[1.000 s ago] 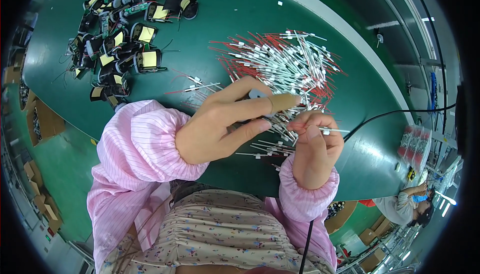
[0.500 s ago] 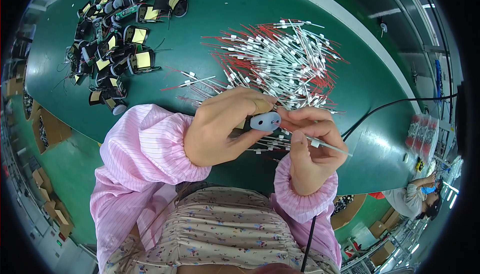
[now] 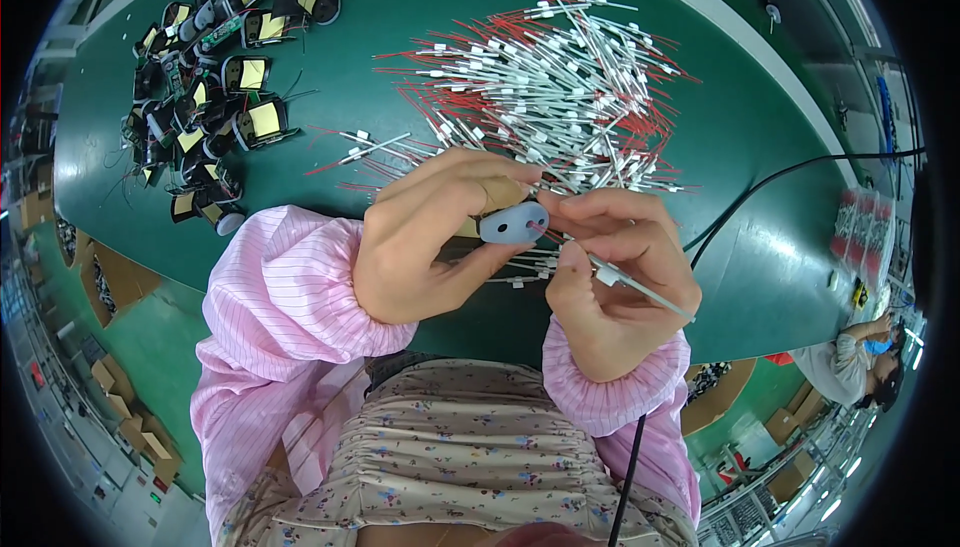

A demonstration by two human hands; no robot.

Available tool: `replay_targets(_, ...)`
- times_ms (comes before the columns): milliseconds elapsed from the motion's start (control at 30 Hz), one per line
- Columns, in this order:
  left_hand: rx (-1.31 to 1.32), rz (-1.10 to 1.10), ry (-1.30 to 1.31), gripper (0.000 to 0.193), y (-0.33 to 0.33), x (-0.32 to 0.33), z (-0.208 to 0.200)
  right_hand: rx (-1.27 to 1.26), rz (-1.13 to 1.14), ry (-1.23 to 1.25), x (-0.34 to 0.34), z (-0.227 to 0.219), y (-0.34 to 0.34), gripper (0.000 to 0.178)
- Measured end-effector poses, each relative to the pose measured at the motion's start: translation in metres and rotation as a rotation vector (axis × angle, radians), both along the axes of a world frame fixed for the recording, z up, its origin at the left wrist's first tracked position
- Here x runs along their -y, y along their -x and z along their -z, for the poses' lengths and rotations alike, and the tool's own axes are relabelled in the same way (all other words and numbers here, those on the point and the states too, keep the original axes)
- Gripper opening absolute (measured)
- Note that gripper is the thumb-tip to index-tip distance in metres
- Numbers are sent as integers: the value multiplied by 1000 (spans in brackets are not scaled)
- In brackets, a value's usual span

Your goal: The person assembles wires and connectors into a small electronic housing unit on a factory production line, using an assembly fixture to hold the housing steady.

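Note:
My left hand (image 3: pixel 415 237) is closed round a small housing, whose grey oval end cap (image 3: pixel 512 224) with dark holes faces me. Its body is mostly hidden behind my fingers. A tan covering (image 3: pixel 503 193) wraps one left finger. Between the thumb and fingers of my right hand (image 3: pixel 625 282) is a thin wire lead (image 3: pixel 655 297), white-sleeved with a white connector and a red end. That red end reaches a hole in the cap; how deep it goes I cannot tell. Beyond my hands lies a heap of similar red-and-white leads (image 3: pixel 550 87).
Black housings with yellow pads (image 3: pixel 265 119) are piled at the left of the green table (image 3: pixel 350 37). A black cable (image 3: pixel 780 175) crosses the right side. Cardboard boxes (image 3: pixel 125 282) stand on the floor at left. Another person (image 3: pixel 840 372) is at far right.
The end cap has tilted, its right side now higher. My right fingertips have drawn slightly away from the cap, and more red wire shows between them. The whole view has shifted a little.

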State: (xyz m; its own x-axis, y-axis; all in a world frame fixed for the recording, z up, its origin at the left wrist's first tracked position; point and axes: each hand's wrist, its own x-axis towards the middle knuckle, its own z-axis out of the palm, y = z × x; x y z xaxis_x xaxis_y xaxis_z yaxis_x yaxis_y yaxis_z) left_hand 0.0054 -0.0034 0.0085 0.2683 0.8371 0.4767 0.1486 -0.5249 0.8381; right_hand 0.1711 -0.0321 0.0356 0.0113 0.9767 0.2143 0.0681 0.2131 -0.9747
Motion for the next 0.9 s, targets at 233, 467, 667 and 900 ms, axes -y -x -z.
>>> replay_targets(233, -45, -7, -55, 35, -2, -1, 3, 51, 53, -28, -2, 3, 3, 16)
replay_targets(467, -95, -18, -143, 36, -2, -3, 6, 17, 42, -7, -3, 3, 1, 16)
replay_targets(667, -125, -27, -166, 35, -1, -3, 5, 23, 36, -18, -3, 4, 1, 17)
replay_targets(900, -140, -27, -173, 34, -1, -4, 4, 129, 62, -94, -3, 4, 0, 17)
